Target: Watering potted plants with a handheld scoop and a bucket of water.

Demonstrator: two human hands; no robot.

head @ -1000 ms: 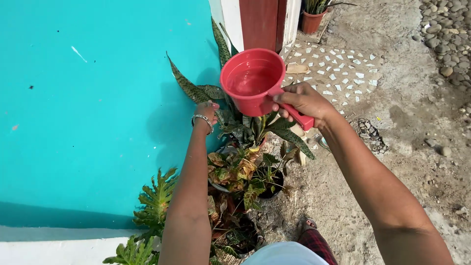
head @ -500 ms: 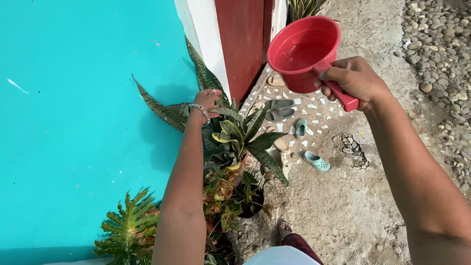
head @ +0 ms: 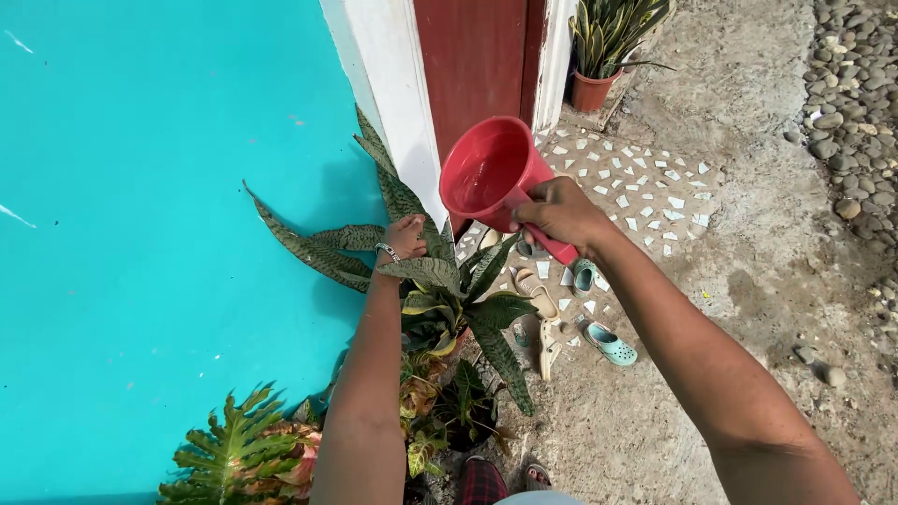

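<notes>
The left hand (head: pixel 404 238) grips a leaf of the potted snake plant (head: pixel 440 290) standing against the turquoise wall (head: pixel 140 234). The right hand (head: pixel 558 211) is closed around the handle of a red water dipper (head: pixel 493 173), held tilted above the plant. Beyond lie sandals (head: pixel 610 344) on a mosaic doorstep (head: pixel 645 178).

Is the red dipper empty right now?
No: water shows inside the red dipper, held by its handle in the right hand.

Bright daylight on a turquoise wall (head: pixel 140 234), a white-framed dark red door (head: pixel 472 65) beside it, bare dirt ground (head: pixel 748 281) with a mosaic patch (head: pixel 636 178), river pebbles (head: pixel 851 93) beyond.
</notes>
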